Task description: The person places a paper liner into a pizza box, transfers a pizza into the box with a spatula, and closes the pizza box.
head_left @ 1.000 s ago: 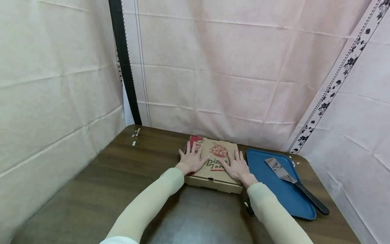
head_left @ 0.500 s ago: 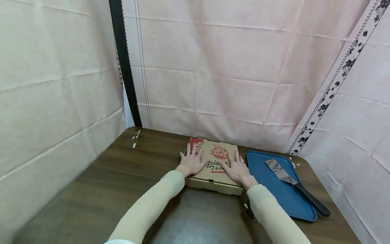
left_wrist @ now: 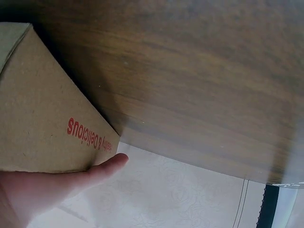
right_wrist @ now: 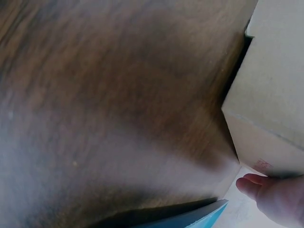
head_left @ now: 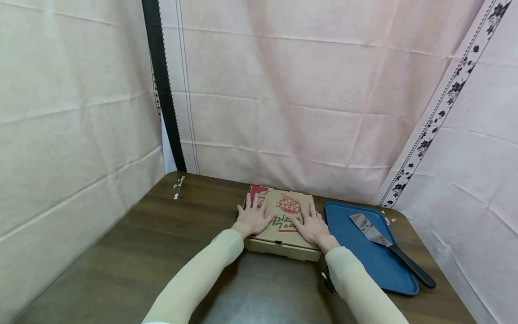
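Note:
A closed cardboard pizza box with red and dark print lies flat on the table near the back edge. My left hand rests spread on the left side of its lid. On the lid's right side lies my right hand, fingers also spread. In the left wrist view, red lettering shows on the box's side wall, with a finger along the top edge. The right wrist view has the box's corner and fingertips of the right hand over the lid's edge.
Right of the box is a blue tray. A pizza server with a black handle lies across it, the handle reaching past the tray's rim. Pale cloth hangs behind the brown table and at both sides.
The head view has shifted slightly, so everything sits a little lower in it. Both hands stay spread on the pizza box lid.

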A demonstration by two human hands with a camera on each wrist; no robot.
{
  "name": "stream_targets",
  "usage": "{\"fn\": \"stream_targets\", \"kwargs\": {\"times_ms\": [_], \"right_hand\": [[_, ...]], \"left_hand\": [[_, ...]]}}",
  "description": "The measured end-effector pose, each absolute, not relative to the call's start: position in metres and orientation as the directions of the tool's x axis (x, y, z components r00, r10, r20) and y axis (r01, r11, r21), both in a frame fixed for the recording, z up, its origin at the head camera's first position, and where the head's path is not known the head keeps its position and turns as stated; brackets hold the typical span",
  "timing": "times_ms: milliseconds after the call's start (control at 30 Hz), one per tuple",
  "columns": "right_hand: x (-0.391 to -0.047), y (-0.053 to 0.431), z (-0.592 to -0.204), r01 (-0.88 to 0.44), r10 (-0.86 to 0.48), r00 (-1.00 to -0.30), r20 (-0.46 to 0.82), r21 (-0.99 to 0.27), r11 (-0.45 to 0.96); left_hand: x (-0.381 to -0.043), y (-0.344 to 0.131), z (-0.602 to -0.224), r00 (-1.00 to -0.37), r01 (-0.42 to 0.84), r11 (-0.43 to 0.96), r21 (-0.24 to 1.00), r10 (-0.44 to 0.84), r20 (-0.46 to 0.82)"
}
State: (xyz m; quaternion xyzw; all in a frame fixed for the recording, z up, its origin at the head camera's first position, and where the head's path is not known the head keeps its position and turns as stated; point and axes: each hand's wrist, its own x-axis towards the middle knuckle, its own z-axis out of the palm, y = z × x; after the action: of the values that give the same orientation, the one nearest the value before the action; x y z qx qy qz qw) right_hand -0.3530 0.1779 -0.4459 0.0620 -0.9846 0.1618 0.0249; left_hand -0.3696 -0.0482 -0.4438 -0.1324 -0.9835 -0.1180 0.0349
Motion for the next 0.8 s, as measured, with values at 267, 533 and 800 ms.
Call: {"fn": "stream_targets", "kwargs": {"times_ms": [267,533,800], "right_hand": [[-0.3532,0.1787,-0.4453,-0.152,-0.131,-0.987,0.089,-0.291,0.945],[-0.3549,0.1792,-0.4417,-0.163,-0.138,-0.984,0.11,-0.259,0.952],[-0.3537,0.1782,-0.4434,-0.151,-0.129,-0.987,0.098,-0.271,0.951]], "left_hand": [[-0.3677,-0.0482,-0.4427,-0.965,0.261,0.941,0.216,0.246,0.092],[-0.37,-0.0468,-0.4388,-0.966,0.255,0.944,0.208,0.24,0.095],[-0.3689,-0.0466,-0.4404,-0.967,0.255,0.943,0.213,0.241,0.087]]}}
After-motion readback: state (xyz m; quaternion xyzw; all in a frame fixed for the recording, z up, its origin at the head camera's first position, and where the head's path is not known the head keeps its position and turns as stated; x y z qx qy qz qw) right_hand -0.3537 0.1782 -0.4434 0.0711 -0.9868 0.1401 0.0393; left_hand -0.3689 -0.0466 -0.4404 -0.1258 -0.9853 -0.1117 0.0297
